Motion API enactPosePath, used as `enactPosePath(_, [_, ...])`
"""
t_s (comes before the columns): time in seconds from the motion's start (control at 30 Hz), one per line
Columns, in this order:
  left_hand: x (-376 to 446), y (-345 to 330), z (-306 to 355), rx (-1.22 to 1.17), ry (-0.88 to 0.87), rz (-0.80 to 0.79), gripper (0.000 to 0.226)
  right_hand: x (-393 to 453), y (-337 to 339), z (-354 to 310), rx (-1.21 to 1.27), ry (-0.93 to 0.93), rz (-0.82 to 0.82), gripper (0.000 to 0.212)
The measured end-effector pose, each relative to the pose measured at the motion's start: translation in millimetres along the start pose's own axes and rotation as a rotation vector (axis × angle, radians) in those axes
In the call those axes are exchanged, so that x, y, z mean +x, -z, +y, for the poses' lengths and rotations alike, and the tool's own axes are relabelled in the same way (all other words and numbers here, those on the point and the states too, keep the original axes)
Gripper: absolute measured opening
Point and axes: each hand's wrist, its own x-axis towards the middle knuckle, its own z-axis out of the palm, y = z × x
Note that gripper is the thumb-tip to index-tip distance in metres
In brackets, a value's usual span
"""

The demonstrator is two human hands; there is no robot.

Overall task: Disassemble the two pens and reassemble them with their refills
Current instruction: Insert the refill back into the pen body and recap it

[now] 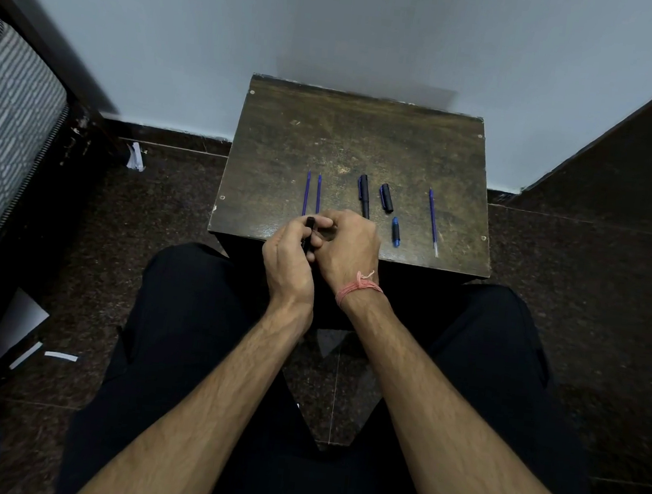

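My left hand (287, 259) and my right hand (346, 249) meet at the near edge of the small table (367, 146), both gripping a black pen barrel (309, 233) held upright between them. On the table lie two blue refills (307, 190) (318, 191) side by side at the left, a capped black pen (364, 196), a loose black cap (386, 197), a small blue pen tip piece (396, 232) and a third blue refill (433, 222) at the right. Most of the held barrel is hidden by my fingers.
The dark, worn wooden table stands against a pale wall. My legs in black trousers sit under its near edge. A grey patterned cushion (0, 156) is at the left and paper scraps (61, 356) lie on the dark floor.
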Motion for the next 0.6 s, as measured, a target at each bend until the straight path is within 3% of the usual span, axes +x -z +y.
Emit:
enactPosePath(0.43, [1.2, -1.1, 1.3, -0.016, 0.004, 0.014, 0.038, -0.3, -0.6, 3.4, 0.006, 0.057, 0.049, 0.016])
enactPosePath(0.6, [5.6, 1.3, 2.9, -0.076, -0.013, 0.074, 0.036, -6.7, 1.4, 6.9, -0.059, 0.235, 0.024, 0.016])
